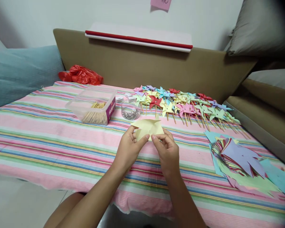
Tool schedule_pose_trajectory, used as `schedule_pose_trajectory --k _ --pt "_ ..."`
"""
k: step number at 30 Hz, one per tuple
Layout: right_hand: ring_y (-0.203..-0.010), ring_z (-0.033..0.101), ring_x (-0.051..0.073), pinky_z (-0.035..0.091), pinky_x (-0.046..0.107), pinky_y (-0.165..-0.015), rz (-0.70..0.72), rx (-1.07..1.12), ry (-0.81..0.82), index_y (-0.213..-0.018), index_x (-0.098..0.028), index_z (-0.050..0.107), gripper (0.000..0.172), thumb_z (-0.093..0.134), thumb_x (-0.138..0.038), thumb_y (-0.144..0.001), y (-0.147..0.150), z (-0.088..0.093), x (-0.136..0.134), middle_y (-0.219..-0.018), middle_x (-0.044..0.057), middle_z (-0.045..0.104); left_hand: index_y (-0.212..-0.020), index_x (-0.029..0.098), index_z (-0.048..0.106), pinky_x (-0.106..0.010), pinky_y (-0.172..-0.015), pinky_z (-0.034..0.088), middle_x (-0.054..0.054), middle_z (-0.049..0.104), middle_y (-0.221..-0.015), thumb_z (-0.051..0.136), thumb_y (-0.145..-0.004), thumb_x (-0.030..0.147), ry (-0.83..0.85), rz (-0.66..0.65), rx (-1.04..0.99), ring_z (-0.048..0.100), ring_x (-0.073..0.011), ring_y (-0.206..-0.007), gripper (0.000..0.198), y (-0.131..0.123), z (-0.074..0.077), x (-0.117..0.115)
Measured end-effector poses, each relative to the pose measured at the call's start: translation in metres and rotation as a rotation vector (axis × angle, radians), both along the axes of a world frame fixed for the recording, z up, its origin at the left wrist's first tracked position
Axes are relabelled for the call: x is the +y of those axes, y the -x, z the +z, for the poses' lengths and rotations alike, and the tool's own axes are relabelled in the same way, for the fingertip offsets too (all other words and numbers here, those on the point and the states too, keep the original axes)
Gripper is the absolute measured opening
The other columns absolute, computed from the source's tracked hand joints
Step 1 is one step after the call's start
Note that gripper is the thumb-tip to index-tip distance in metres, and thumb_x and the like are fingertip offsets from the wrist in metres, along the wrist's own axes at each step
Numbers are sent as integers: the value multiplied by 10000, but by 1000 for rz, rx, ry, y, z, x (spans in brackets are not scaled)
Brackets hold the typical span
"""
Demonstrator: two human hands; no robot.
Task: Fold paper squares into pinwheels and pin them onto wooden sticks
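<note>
Between my two hands is a pale yellow sheet of pinwheel paper [148, 127], cut into it and with some of its flaps standing up. My left hand [130, 141] pinches its left side, thumb in front and fingers behind. On the other side my right hand [165, 147] grips the lower right edge in the same way. Both thumbs nearly meet at the paper's lower middle. The paper is held above the striped cloth [85, 152]. Just beyond it stands a round clear tub [130, 110] of small silvery metal pieces.
A clear plastic box [95, 110] of thin wooden sticks stands left of the tub, near small white boxes [124, 97]. Many finished pinwheels [180, 104] lie at the back right. Cut coloured paper sheets [244, 158] are piled at right. A red plastic bag [83, 75] lies back left.
</note>
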State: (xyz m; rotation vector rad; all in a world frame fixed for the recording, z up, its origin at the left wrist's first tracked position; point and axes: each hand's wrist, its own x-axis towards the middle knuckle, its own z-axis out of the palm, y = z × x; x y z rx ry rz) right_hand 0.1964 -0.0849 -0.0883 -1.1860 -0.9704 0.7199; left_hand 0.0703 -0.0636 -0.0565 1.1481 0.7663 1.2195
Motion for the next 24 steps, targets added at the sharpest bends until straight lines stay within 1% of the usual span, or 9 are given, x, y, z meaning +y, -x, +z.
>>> schedule_pose_trajectory --k 3,6,9,11,12,16,18,20,24 --pt "-1079 676 240 544 363 -886 11 124 -52 -877 -223 606 277 782 -406 -766 1 0 0 -1378 127 573 -1177 206 608 -292 -807 516 -44 758 -1036 756 -820 295 -14 17 57 704 -210 -908 396 2 1 0" --pt "-1095 683 240 549 371 -900 21 226 -70 -1066 -260 544 426 797 -411 -758 -4 4 0 -1365 110 617 -1129 196 636 -284 -744 517 -46 761 -961 759 -812 305 -33 19 157 711 -226 -870 357 5 3 0" --pt "-1100 687 273 544 387 -920 252 229 53 -1178 -238 627 508 808 -445 -750 -14 9 -2 -1236 90 717 -1076 197 656 -290 -695 526 -34 760 -857 768 -794 289 -47 -64 210 723 -240 -803 317 8 4 1" --pt "-1117 680 291 534 399 -945 390 212 117 -1170 -217 690 502 825 -440 -740 -20 9 -3 -1177 80 752 -1126 200 655 -297 -699 532 -36 764 -859 760 -798 278 -57 -119 214 726 -243 -800 353 11 2 2" --pt "-1119 679 295 536 399 -943 418 201 132 -1155 -214 712 492 837 -431 -731 -22 8 -3 -1172 75 757 -1179 201 650 -297 -701 531 -39 766 -869 757 -800 278 -60 -133 225 724 -242 -804 401 12 1 2" --pt "-1042 703 289 569 377 -846 393 208 158 -1076 -229 767 443 871 -419 -689 -26 -2 -1 -1118 57 775 -1369 216 593 -265 -620 478 -21 749 -780 771 -788 304 -39 -146 315 687 -216 -708 614 19 -2 3" --pt "-1005 710 284 577 367 -808 393 229 164 -1026 -228 785 406 879 -415 -678 -25 -6 0 -1105 54 776 -1348 214 609 -257 -593 461 -14 737 -755 768 -787 307 -35 -172 321 678 -211 -685 590 21 0 4" --pt "-985 709 280 581 363 -783 412 236 163 -1014 -218 790 391 879 -403 -681 -24 -9 1 -1119 62 767 -1270 211 644 -257 -600 476 -24 744 -795 748 -801 290 -48 -211 287 696 -222 -727 487 22 2 4" --pt "-971 706 262 574 346 -780 422 288 162 -1095 -213 753 461 882 -372 -682 -20 -7 2 -1089 67 768 -1136 222 666 -271 -628 518 -48 759 -901 738 -799 262 -74 -215 238 724 -254 -824 346 22 4 2"
